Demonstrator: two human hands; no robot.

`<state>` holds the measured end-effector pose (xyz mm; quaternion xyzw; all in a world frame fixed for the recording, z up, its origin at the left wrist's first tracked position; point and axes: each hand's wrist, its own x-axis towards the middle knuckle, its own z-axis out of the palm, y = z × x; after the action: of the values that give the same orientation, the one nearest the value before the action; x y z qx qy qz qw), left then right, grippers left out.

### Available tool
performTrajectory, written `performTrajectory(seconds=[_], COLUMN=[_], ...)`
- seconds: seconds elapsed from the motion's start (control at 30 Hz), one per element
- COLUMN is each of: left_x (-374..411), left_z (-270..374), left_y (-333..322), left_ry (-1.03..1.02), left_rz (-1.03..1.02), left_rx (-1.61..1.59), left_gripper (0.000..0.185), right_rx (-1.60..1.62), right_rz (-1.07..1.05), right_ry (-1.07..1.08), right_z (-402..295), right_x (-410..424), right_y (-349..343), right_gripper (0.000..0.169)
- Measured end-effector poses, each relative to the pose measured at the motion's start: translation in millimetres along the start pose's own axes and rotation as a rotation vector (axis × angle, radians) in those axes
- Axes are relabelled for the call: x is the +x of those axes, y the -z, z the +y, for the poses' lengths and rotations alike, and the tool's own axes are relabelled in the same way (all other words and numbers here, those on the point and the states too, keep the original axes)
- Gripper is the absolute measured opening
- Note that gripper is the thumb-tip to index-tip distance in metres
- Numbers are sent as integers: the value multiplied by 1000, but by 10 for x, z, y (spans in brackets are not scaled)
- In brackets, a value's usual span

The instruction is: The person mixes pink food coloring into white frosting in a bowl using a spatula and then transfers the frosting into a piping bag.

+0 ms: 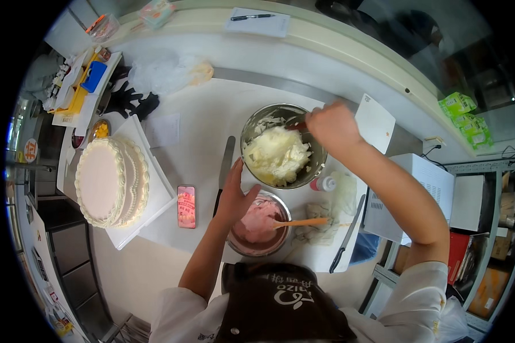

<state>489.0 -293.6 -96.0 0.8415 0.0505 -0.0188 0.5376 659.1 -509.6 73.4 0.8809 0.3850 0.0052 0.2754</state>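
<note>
A large steel mixing bowl (245,128) holds pale yellow-white cream (279,154), heaped to one side and smeared up the wall. My right hand (332,128) is closed around a dark red handle (298,125), probably a spatula's, whose lower end is hidden in the bowl. My left hand (236,195) has thumb and fingers spread against the bowl's near left side. Under that hand, closer to my body, a smaller steel bowl (288,227) contains pink cream (259,218). A wooden-handled utensil (302,222) rests in it, its handle across the rim.
Left stands a tiered piped cake (101,182) on a white board (154,218). A phone (186,207) and a long knife (227,158) lie between cake and bowls. At right are a small capped bottle (325,184), a damp cloth (317,223), another knife (347,236) and a white appliance (405,197).
</note>
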Motion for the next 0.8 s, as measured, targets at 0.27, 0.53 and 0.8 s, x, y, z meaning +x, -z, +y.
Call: performTrajectory(seconds=[0.27,0.53,0.8], left_x=[68,-72,-620], left_z=[146,7,-457], left_y=[-48,4,373], left_ry=[14,60,287], left_rz=[-20,0,133], left_rx=[-52,-6,-259], left_gripper=[88,73,52], right_rx=[466,1139,1473], right_rz=[-342,-412,76], right_ry=[-173,-451,-662], right_z=[115,301,-142], right_x=[-32,-777,-1947], right_y=[-169,-711,-760], right_gripper=[28,43,23])
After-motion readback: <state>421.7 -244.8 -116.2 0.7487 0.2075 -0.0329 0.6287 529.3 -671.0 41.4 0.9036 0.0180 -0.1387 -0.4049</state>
